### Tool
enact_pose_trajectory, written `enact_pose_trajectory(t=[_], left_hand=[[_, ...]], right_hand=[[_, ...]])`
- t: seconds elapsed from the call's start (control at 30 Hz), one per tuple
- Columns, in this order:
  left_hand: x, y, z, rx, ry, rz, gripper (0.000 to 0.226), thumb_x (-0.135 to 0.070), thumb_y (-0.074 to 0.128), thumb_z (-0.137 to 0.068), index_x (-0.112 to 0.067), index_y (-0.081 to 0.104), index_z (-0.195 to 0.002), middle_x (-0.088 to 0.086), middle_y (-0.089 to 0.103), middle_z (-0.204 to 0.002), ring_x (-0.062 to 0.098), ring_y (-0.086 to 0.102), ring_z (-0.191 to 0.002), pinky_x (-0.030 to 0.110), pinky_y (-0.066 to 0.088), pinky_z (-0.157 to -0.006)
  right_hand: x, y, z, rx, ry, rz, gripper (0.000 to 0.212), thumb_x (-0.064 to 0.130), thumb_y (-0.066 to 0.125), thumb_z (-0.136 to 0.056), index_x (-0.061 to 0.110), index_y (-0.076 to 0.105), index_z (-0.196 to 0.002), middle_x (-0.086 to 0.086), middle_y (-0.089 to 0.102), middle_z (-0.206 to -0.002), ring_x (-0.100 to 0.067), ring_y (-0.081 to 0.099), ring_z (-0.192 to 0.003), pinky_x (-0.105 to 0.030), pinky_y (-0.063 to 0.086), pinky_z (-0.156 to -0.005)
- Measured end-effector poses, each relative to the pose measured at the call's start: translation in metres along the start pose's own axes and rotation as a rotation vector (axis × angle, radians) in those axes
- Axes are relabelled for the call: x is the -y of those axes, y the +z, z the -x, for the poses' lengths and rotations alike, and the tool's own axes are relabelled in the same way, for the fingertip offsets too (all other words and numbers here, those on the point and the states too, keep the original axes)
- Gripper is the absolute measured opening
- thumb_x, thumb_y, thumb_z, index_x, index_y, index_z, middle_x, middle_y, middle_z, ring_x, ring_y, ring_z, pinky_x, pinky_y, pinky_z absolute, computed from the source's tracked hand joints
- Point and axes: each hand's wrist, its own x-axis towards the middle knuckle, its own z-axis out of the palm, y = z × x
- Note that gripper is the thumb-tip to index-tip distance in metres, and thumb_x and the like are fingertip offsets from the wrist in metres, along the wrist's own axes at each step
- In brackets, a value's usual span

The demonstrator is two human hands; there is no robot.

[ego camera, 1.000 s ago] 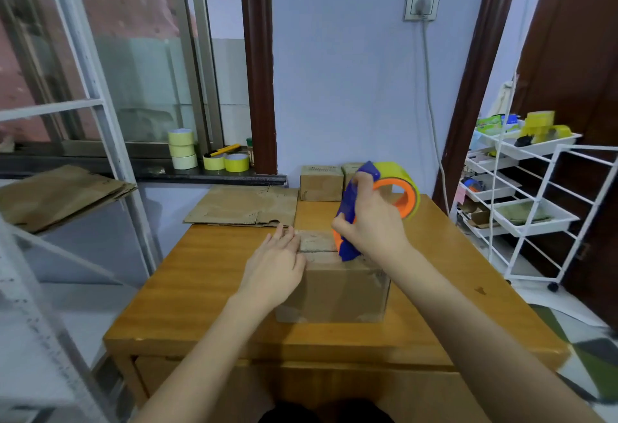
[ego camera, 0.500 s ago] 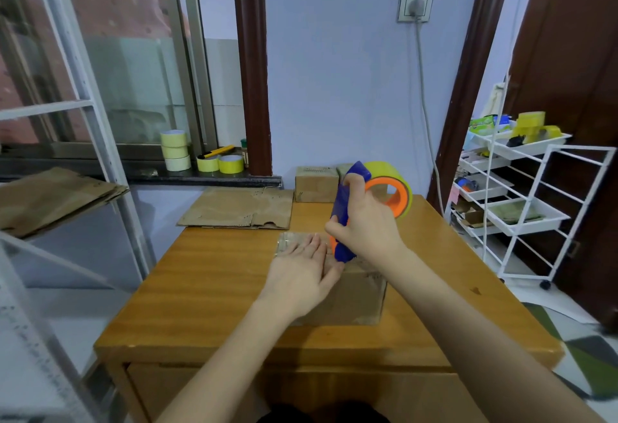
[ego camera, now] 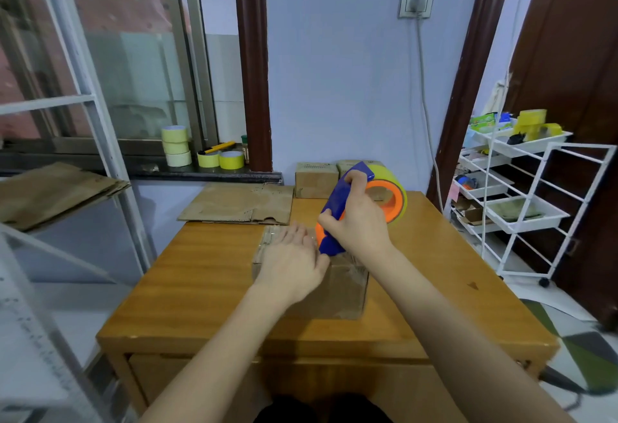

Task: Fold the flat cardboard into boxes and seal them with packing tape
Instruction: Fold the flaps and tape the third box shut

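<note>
A small brown cardboard box (ego camera: 337,285) stands near the middle of the orange-brown wooden table (ego camera: 200,275), its top flaps closed and a strip of clear tape glinting along the top. The left hand (ego camera: 294,262) lies flat on the box top with fingers straight and close together, pointing toward 12 o'clock, pressing the flaps down. At 2 o'clock from it, touching its thumb side, the right hand (ego camera: 359,222) curls around the blue handle of a blue and orange tape dispenser (ego camera: 337,208) loaded with a yellowish roll of packing tape (ego camera: 394,188); the dispenser's lower end rests on the box top and the roll tilts up toward 1 o'clock. Behind the box, at 12 o'clock by the pale wall, two small folded cardboard boxes (ego camera: 314,178) sit side by side, the right one partly hidden by the dispenser. At 11 o'clock a flat sheet of brown cardboard (ego camera: 237,203) lies on the table's far left corner, overhanging the edge. Further out at 10 o'clock, on the dark window sill (ego camera: 100,165), a stack of three pale yellow tape rolls (ego camera: 175,145) stands beside two bright yellow rolls (ego camera: 220,158) and a yellow utility knife (ego camera: 217,147). At 9 o'clock more flat cardboard sheets (ego camera: 50,188) rest on a white frame. At 3 o'clock stands a white wire trolley (ego camera: 535,208) with trays of assorted items
</note>
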Motion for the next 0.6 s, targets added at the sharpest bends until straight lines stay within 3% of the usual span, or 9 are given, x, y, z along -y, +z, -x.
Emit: enact_pose_trajectory(t=[0.1, 0.2, 0.37, 0.6], left_hand=[[-0.007, 0.006, 0.0, -0.003, 0.031, 0.027, 0.064, -0.044, 0.019, -0.101, -0.003, 0.016, -0.151, 0.014, 0.016, -0.158, 0.02, 0.013, -0.147, 0.029, 0.006, -0.118], [-0.006, 0.007, 0.0, -0.009, 0.041, 0.014, 0.077, -0.061, 0.014, -0.096, -0.006, 0.015, -0.151, 0.011, 0.016, -0.158, 0.018, 0.014, -0.146, 0.028, 0.01, -0.117], [-0.008, 0.01, -0.003, -0.006, 0.008, -0.005, 0.082, -0.067, 0.011, -0.093, -0.011, 0.016, -0.152, 0.008, 0.016, -0.158, 0.016, 0.013, -0.146, 0.028, 0.014, -0.116], [-0.013, 0.01, -0.002, -0.017, 0.015, -0.008, 0.081, -0.067, 0.011, -0.092, -0.013, 0.014, -0.152, 0.005, 0.01, -0.159, 0.014, 0.009, -0.147, 0.027, 0.013, -0.116]], right_hand=[[-0.006, -0.003, 0.005, -0.022, 0.028, -0.089, 0.053, 0.021, 0.063, -0.08, 0.012, 0.028, -0.119, -0.006, 0.055, -0.071, -0.025, 0.055, -0.058, -0.029, 0.039, -0.049], [-0.01, -0.009, 0.009, -0.02, 0.093, -0.199, 0.054, 0.02, 0.065, -0.082, 0.012, 0.028, -0.12, -0.005, 0.058, -0.076, -0.023, 0.059, -0.064, -0.032, 0.047, -0.054], [-0.022, -0.016, 0.015, -0.046, 0.261, -0.448, 0.049, 0.012, 0.064, -0.082, 0.016, 0.025, -0.113, -0.003, 0.056, -0.074, -0.021, 0.059, -0.065, -0.045, 0.051, -0.063], [-0.039, -0.042, 0.013, -0.146, 0.28, -0.572, 0.049, 0.003, 0.066, -0.081, 0.013, 0.028, -0.111, 0.005, 0.05, -0.08, -0.009, 0.054, -0.07, -0.024, 0.045, -0.066]])
